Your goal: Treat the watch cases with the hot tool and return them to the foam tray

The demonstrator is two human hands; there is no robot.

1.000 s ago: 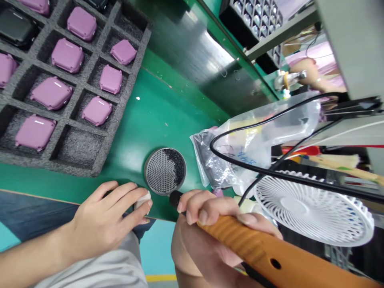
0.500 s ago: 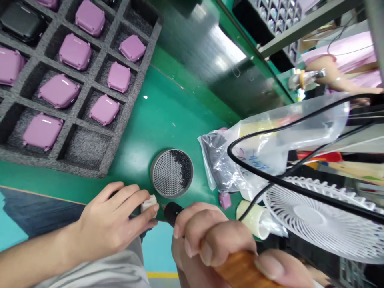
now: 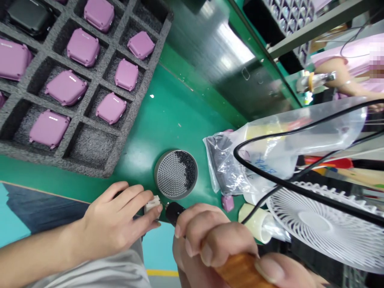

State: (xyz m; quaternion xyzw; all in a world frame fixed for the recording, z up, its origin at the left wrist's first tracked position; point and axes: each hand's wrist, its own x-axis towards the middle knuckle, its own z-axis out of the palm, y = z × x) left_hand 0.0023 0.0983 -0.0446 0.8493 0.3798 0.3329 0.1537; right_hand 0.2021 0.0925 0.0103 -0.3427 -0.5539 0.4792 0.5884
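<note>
My left hand (image 3: 120, 216) is closed on a small whitish case (image 3: 152, 204) at the table's front edge, pinched between thumb and fingers. Most of that piece is hidden by the fingers. My right hand (image 3: 216, 240) wraps round a screwdriver (image 3: 174, 213) with a black nose and an orange-brown handle. Its thin bit points at the whitish case; whether the tip touches it I cannot tell. Just beyond both hands stands a round grey dish (image 3: 159, 176) with a dimpled plate, small black screws heaped along its right side.
A grey foam tray (image 3: 120, 158) at the left holds several purple watch cases (image 3: 49, 129) and a black one (image 3: 30, 18). On the right lie a plastic bag (image 3: 228, 164), a small purple piece (image 3: 227, 203), black cables (image 3: 270, 174) and a white fan (image 3: 318, 224). Another person's arm (image 3: 339, 72) shows beyond.
The view has shifted slightly, so the tray and dish appear a little farther right. Both hands keep their holds, and the screwdriver still points at the whitish case.
</note>
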